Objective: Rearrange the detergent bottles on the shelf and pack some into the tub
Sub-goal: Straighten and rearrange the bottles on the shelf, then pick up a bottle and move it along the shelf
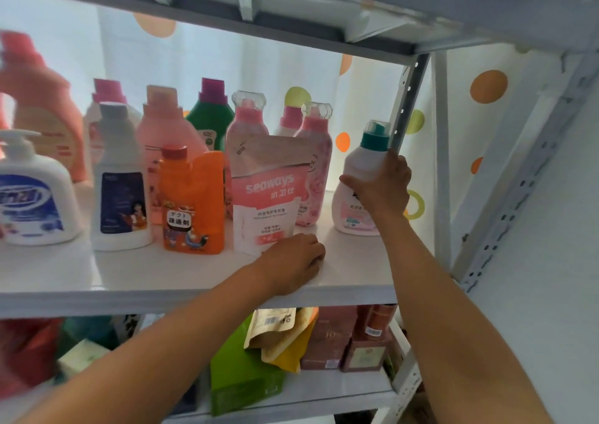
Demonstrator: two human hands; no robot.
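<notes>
Several detergent bottles stand on the white shelf (194, 271). At the far right my right hand (384, 185) grips a white bottle with a teal cap (359, 170) that stands on the shelf. My left hand (293, 261) rests with curled fingers on the shelf's front edge, just below a pink and white "seaways" refill pouch (267, 193); it holds nothing. Left of the pouch stand an orange bottle (193, 203), a white bottle with a dark label (120, 190) and a white pump bottle (35, 193). Pink, green and red bottles fill the back row. No tub is in view.
A grey metal upright (406, 99) stands right behind the teal-capped bottle. The shelf above hangs low over the bottle tops. The lower shelf (324, 388) holds a green bag (240, 371), a tan pouch and brown boxes. A dotted curtain hangs behind.
</notes>
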